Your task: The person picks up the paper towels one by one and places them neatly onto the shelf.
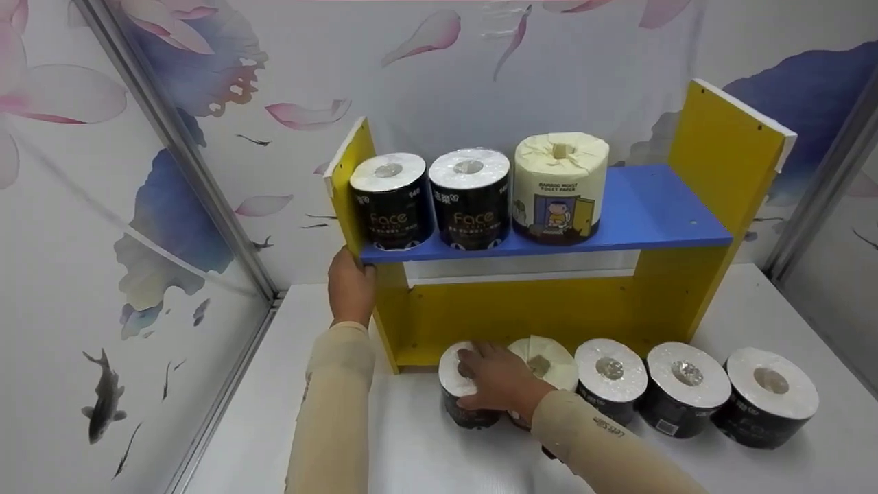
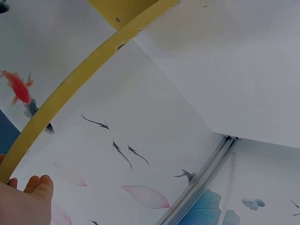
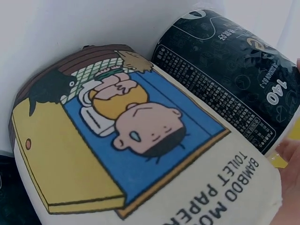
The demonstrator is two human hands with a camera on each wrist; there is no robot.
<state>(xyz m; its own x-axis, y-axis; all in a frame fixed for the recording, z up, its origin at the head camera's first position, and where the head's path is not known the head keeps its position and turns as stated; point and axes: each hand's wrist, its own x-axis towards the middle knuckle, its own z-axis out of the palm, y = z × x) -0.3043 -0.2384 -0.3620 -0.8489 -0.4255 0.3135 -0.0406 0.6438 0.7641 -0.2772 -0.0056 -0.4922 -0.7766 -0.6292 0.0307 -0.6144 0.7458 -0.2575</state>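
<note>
A yellow-and-blue shelf [image 1: 658,213] carries two black-wrapped rolls [image 1: 391,206] and a cream-wrapped roll [image 1: 559,199] on its blue board. My left hand [image 1: 351,288] grips the yellow side panel at the left; in the left wrist view, fingers [image 2: 41,187] curve by the panel's edge [image 2: 70,89]. Below, my right hand [image 1: 504,381] holds the leftmost front black roll [image 1: 470,408], fingers over its white top. Beside it a cream roll [image 1: 549,357] is partly hidden by that hand. The right wrist view shows the cream roll [image 3: 201,173] close up, against the black roll [image 3: 225,70].
Three more black-wrapped rolls [image 1: 610,374] stand in the front row to the right, on a white table [image 1: 240,412]. Behind the shelf is a wall [image 1: 425,89] printed with petals; a metal-framed side wall [image 1: 62,274] rises at the left.
</note>
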